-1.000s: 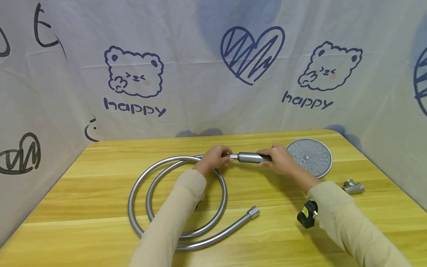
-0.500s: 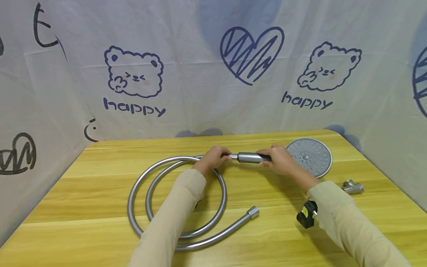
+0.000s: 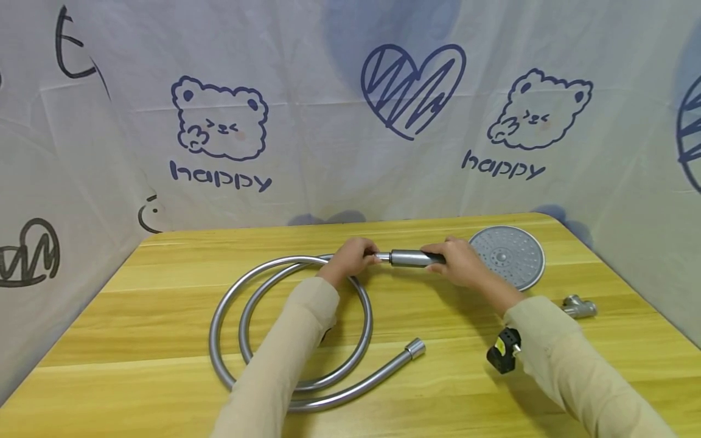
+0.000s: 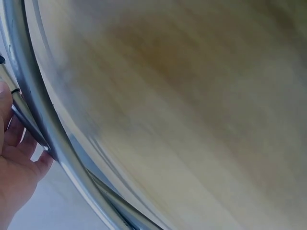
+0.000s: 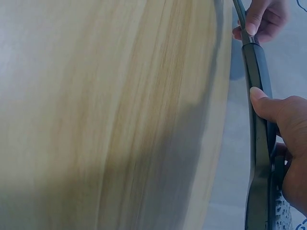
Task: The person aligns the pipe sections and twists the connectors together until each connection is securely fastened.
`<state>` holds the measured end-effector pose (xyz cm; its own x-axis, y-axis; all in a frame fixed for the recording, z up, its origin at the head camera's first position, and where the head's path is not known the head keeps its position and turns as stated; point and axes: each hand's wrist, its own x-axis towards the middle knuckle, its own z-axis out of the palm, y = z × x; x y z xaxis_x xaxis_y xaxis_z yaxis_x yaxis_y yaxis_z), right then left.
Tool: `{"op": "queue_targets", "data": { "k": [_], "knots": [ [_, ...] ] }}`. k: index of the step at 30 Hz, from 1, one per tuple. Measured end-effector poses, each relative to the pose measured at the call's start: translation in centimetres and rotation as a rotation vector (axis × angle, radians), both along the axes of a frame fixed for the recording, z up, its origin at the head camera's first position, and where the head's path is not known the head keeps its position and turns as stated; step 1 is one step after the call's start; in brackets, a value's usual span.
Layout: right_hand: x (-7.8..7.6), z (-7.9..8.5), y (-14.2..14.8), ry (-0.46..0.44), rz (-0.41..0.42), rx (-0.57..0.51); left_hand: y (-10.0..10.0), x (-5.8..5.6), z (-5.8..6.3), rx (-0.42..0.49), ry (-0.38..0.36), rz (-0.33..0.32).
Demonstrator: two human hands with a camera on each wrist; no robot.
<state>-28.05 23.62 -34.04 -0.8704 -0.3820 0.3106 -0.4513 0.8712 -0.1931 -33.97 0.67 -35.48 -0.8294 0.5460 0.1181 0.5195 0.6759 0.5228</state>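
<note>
A hand shower with a dark grey handle [image 3: 412, 258] and a wide round spray head [image 3: 508, 258] lies across the far part of the table. My right hand [image 3: 460, 261] grips the handle close to the head, thumb laid along it in the right wrist view. At the handle's other end, my left hand [image 3: 350, 258] pinches the silver end nut [image 3: 383, 257] of the shower hose [image 3: 366, 316], which meets the handle. The hose runs back from my left fingers into loose coils, partly hidden under my left sleeve. Its free end [image 3: 416, 348] points right on the table.
A small chrome tee-shaped fitting [image 3: 582, 306] lies on the wooden table [image 3: 137, 316], right of my right forearm and partly hidden by it. White cloth walls [image 3: 317, 134] with drawings close off the back and sides. A black wrist camera [image 3: 504, 351] hangs at my right cuff.
My left fingers shift slightly around the hose nut. The right hand, the hand shower and the coils stay almost where they were.
</note>
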Motion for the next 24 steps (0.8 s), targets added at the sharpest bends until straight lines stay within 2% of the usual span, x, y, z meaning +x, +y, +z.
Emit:
{"op": "queue_targets", "data": {
  "k": [8,12,16,20,24],
  "knots": [
    [-0.03,0.02,-0.07,0.0,-0.001,0.013,0.0,-0.07,-0.02,0.005,0.043,0.02],
    [-0.07,0.07,-0.12,-0.01,-0.003,0.006,-0.04,0.03,0.15,0.017,0.033,0.02],
    [-0.11,0.07,-0.1,-0.016,-0.008,0.006,-0.07,0.1,0.23,0.012,0.003,-0.017],
    [-0.14,0.09,-0.12,-0.02,-0.014,0.013,-0.07,0.05,0.17,-0.033,0.009,-0.069],
    [-0.15,0.14,-0.17,-0.02,-0.016,0.014,0.0,0.01,0.08,-0.057,0.012,-0.065]
  ]
}}
